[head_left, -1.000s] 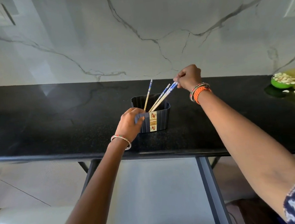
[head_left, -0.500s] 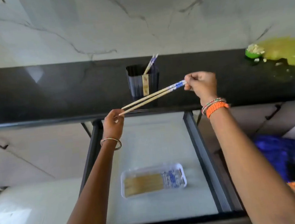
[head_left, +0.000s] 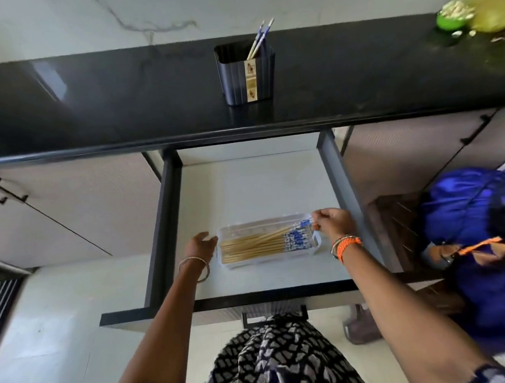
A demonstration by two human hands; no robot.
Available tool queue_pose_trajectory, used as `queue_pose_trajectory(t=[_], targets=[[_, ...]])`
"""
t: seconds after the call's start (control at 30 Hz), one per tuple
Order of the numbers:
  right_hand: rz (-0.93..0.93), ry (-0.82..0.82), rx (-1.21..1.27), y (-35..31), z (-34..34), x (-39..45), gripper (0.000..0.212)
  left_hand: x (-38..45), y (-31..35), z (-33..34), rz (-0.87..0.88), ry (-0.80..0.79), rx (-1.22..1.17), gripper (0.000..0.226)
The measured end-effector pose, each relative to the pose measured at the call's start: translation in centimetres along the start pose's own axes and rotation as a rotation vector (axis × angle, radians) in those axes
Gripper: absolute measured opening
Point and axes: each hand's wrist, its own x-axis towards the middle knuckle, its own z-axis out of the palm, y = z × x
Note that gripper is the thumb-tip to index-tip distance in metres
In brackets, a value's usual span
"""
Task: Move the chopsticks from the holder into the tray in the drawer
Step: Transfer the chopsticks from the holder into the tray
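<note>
A dark ribbed holder (head_left: 246, 73) stands on the black counter with two blue-tipped chopsticks (head_left: 260, 37) leaning in it. Below, in the open drawer (head_left: 263, 187), a clear plastic tray (head_left: 248, 225) holds several wooden chopsticks (head_left: 262, 243) with blue-patterned ends to the right. My right hand (head_left: 333, 222) is at the tray's right end, fingers pinched on the blue ends of a pair that slants over the pile. My left hand (head_left: 202, 244) rests against the tray's left end, fingers apart, holding nothing.
A green bowl (head_left: 452, 16) and a yellow-green board sit at the counter's far right. Another person in blue (head_left: 494, 246) crouches right of the drawer. Closed cabinet fronts (head_left: 63, 208) flank the drawer; its dark side rails and front edge frame the tray.
Both hands came down from counter height into the drawer. The pair held in the air now lies over the pile in the tray; my left hand has let go of its end.
</note>
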Motion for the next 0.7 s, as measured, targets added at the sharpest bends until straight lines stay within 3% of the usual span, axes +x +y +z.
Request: queue_pose_trajectory(t=[0.2,0.43,0.7], targets=[[0.038,0.005,-0.247,0.8,2.1,-0.1,0.009,-0.2,0.2,0.6,-0.031,-0.071,0.137,0.048],[-0.11,-0.068,-0.681,0.5,3.0,0.0,0.019,-0.1,-0.5,0.5,-0.007,-0.077,0.165,0.046],[-0.125,-0.442,-1.066,-0.3,4.0,-0.3,0.036,-0.1,-0.4,0.8,-0.042,-0.097,0.179,0.048]])
